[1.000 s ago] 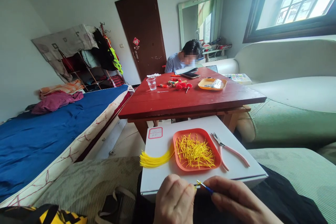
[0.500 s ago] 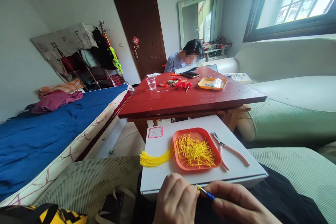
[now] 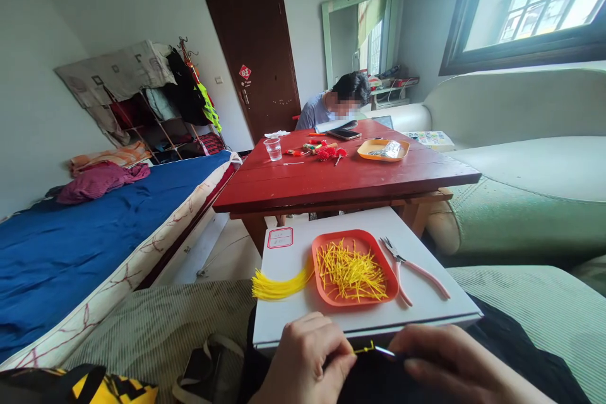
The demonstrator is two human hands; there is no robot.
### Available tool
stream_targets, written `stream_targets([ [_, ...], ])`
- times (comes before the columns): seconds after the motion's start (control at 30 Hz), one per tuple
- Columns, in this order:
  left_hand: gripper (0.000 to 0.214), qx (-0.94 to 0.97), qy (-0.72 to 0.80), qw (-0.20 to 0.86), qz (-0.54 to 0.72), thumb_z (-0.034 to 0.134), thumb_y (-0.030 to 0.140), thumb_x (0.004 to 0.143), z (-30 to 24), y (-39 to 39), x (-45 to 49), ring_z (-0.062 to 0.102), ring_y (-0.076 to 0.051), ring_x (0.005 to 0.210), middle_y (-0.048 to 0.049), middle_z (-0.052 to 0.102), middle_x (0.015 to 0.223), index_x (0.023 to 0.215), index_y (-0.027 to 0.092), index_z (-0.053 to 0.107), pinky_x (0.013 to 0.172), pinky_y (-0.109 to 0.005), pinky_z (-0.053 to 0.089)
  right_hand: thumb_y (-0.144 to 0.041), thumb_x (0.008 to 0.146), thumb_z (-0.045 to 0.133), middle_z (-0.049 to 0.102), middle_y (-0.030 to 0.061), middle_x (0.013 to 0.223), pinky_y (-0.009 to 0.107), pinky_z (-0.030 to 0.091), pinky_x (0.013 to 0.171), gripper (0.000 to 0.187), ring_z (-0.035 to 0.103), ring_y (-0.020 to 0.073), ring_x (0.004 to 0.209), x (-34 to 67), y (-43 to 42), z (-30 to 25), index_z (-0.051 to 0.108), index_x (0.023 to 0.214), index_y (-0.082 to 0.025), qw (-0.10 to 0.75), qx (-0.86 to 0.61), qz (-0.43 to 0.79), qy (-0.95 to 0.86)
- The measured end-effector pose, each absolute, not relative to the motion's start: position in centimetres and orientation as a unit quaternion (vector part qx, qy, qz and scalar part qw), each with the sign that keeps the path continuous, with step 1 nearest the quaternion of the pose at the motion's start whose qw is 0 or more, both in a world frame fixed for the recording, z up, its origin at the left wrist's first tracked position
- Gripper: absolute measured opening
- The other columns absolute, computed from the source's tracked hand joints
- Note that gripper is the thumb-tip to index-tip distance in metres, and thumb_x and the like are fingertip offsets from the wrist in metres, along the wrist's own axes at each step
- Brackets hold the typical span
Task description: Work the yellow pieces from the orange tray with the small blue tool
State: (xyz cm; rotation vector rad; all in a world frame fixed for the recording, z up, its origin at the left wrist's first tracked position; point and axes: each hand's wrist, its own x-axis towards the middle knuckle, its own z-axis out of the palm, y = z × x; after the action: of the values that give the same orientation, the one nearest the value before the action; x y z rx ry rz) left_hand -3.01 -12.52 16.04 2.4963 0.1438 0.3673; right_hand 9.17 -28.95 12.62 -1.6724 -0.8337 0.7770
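Note:
Pinched between the thumb and fingers of my left hand is a short yellow cord with small knots or loops along it. My right hand is closed around a slim metal tool with a blue handle, mostly covered by the fingers. Its tip is close to the cord's free end; whether they touch I cannot tell. Both hands are just in front of a white box. On it is an orange-red tray of short yellow cord pieces, with a bundle of longer yellow cords at its left.
Pink-handled pliers lie right of the tray. Beyond stands a red table with a cup of water, red items, a phone and a yellow tray. Another person sits bent over its far side.
My right hand has moved slightly right, drawing the tool away from my left hand. A stretch of knotted yellow cord now shows between the hands.

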Motion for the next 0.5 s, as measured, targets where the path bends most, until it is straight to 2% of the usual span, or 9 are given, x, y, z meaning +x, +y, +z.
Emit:
stream_targets([
  [0.17,0.015,0.865,0.160,0.455,0.140,0.059,0.013,0.068,15.1,-13.5,-3.0,0.049,-0.011,0.048,0.0001,0.056,0.048,0.052,0.015,0.061,0.049,-0.021,0.035,-0.040,0.078,0.054,0.063,-0.0007,0.067,0.024,0.046,0.057,0.021,0.057,0.0164,0.063,9.8,-28.1,12.7,0.067,0.078,-0.023,0.518,-0.708,0.318,-0.358],
  [0.3,0.015,0.804,0.192,0.552,0.110,0.060,0.021,0.070,13.6,-13.5,-3.3,0.044,-0.011,0.046,0.0019,0.052,0.047,0.056,0.015,0.062,0.049,-0.021,0.036,-0.035,0.078,0.052,0.065,0.0002,0.067,0.025,0.046,0.059,0.019,0.059,0.0177,0.065,9.2,-27.5,13.2,0.065,0.074,-0.022,0.507,-0.718,0.267,-0.396],
  [0.4,0.012,0.801,0.196,0.560,0.085,0.066,0.027,0.070,13.5,-12.9,-3.5,0.051,-0.013,0.058,-0.0006,0.059,0.060,0.067,0.015,0.067,0.058,-0.023,0.040,-0.033,0.077,0.051,0.066,-0.0002,0.067,0.025,0.047,0.061,0.018,0.060,0.0183,0.066,9.0,-27.9,13.4,0.066,0.074,-0.024,0.500,-0.727,0.251,-0.397],
  [0.5,0.023,0.805,0.187,0.560,0.064,0.073,0.032,0.064,14.3,-12.5,-3.6,0.054,-0.016,0.071,-0.0022,0.063,0.075,0.081,0.017,0.069,0.067,-0.025,0.042,-0.032,0.076,0.050,0.066,-0.0010,0.062,0.025,0.045,0.057,0.018,0.059,0.0178,0.060,9.2,-28.2,13.5,0.066,0.075,-0.024,0.466,-0.745,0.232,-0.418],
])
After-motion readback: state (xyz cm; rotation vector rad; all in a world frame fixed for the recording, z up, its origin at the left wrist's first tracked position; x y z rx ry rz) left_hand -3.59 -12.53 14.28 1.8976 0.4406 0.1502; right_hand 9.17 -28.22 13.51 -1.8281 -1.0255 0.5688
